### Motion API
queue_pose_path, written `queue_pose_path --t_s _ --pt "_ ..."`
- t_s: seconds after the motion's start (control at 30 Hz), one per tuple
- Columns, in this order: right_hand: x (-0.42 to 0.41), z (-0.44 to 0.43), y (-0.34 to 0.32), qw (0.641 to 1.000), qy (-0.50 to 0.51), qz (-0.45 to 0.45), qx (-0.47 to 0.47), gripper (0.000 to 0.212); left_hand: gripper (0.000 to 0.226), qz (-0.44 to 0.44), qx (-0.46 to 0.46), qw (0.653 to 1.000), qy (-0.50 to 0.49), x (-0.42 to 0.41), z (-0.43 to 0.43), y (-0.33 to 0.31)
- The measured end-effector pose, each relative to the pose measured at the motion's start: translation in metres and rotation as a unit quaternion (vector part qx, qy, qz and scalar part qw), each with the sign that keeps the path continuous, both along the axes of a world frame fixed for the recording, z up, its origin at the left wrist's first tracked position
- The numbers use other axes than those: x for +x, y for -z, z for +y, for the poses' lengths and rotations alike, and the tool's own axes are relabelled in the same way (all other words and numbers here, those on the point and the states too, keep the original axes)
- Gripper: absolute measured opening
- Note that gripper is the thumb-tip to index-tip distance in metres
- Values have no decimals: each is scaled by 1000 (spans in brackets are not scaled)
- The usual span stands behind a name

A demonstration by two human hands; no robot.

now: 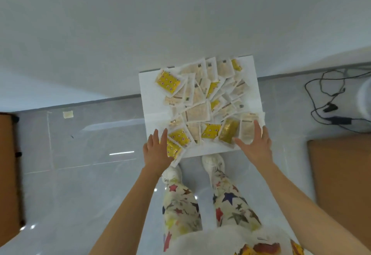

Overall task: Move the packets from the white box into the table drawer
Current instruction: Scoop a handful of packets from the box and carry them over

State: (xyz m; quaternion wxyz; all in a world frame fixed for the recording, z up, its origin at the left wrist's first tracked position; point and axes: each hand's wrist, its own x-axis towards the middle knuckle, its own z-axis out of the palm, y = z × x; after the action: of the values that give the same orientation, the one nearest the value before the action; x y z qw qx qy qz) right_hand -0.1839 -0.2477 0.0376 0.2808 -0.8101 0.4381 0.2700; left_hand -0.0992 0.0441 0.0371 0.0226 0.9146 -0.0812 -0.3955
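Observation:
A white box (152,104) sits on the floor against the wall, heaped with several packets (202,102), some yellow with dots, some pale beige. My left hand (156,150) reaches over the box's near left corner with straight fingers, above a yellow packet (173,148) that sticks out over the rim. My right hand (255,142) is spread with straight fingers over a pale packet (248,130) at the near right corner, next to a gold packet (228,130). Whether either hand touches a packet is unclear. No drawer is in view.
A single pale packet (68,114) lies on the grey tiled floor at the left. Brown furniture stands at the left edge (10,170) and at the right (341,174). Black cables (331,106) trail on the floor at the right. My feet (212,162) stand just before the box.

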Motion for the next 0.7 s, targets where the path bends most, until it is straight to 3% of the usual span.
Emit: queue_pose_path --t_s 0.23,0.43,0.57,0.7 --pt "16 9 58 1000 -12 -9 -9 119 118 -66 -66 995 -31 3 3 60" --pt "16 20 63 996 -6 -79 -51 112 87 -114 -123 982 -83 2 5 64" --pt "10 17 64 992 47 -111 -24 100 71 -118 -149 974 -126 3 -5 63" --pt "2 19 61 995 24 -90 -28 84 58 -108 -150 969 -162 7 -11 57"
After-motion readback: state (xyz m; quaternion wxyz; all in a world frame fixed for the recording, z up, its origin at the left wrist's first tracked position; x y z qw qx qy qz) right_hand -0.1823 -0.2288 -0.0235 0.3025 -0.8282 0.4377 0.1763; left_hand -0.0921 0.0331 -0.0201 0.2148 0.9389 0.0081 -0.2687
